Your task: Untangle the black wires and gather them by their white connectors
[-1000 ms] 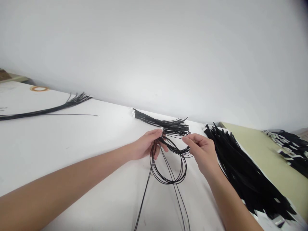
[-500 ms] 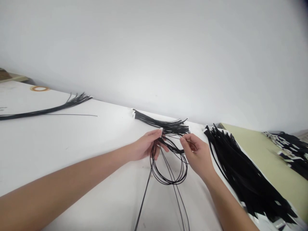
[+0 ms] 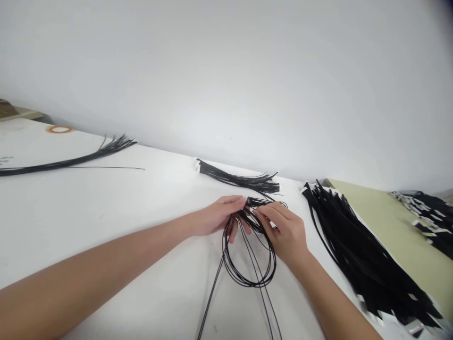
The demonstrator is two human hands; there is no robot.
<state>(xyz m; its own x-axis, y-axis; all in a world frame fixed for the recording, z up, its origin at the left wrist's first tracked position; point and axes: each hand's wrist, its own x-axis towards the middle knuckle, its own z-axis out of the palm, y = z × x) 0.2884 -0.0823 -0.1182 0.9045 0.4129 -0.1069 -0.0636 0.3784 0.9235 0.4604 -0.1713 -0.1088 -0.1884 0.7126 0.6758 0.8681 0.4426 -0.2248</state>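
Observation:
Thin black wires (image 3: 249,284) hang in loops between my two hands, with several long strands trailing down toward the front edge of the view. My left hand (image 3: 226,215) pinches them near a small white connector (image 3: 245,202), thumb on top and the other fingers curled underneath. From the other side, my right hand (image 3: 283,229) closes thumb and fingers on wires just right of the connector. Its fingertips partly hide the strands they hold. Just beyond both hands, a bundle of short black wires (image 3: 233,179) with white connectors lies on the white table (image 3: 141,264).
On the right lies a large pile of black cables (image 3: 364,250) with white ends. A pale green surface (image 3: 375,212) beyond it carries more cables (image 3: 435,217). Another black wire bundle (image 3: 71,163) and an orange ring (image 3: 60,129) are at the left. A wall (image 3: 226,85) rises behind.
My right hand has moved left, closer to my left hand, and now grips beside the connector. The connector and wire loops have shifted slightly down and right.

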